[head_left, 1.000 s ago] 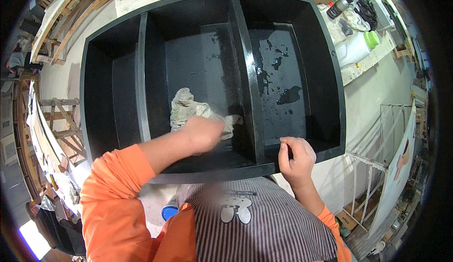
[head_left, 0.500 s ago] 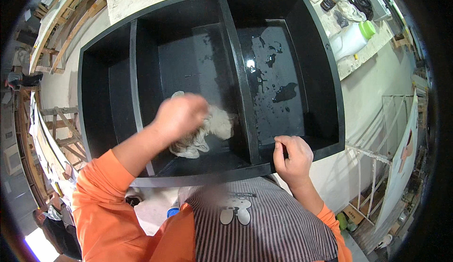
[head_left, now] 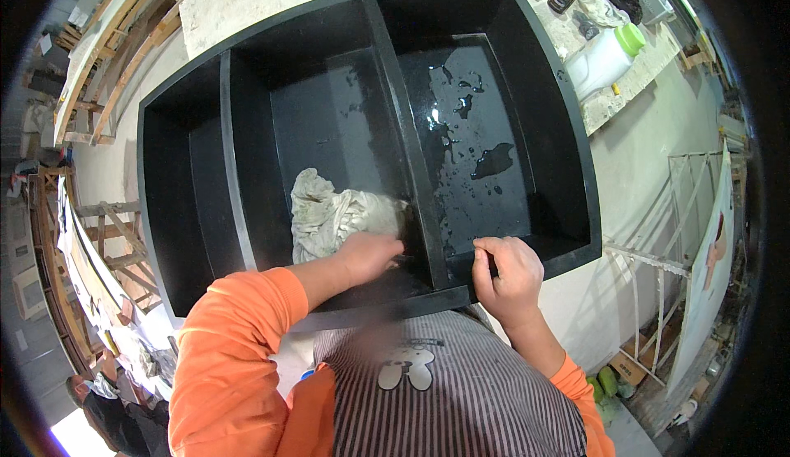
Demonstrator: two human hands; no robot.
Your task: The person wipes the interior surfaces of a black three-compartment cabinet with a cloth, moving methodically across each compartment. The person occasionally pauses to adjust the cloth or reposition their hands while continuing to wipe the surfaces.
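Probably mid-wipe, my left hand (head_left: 369,257) meets the rag (head_left: 325,214), grip unclear; right hand (head_left: 510,280) curled closed; two-o'clock puddle (head_left: 494,161) likely next.

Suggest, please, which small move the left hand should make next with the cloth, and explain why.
Probably the left hand should push the cloth toward the far end of the middle compartment: the cloth lies bunched in the near part, with the hand at its near edge, while dark marks show on the floor beyond it.
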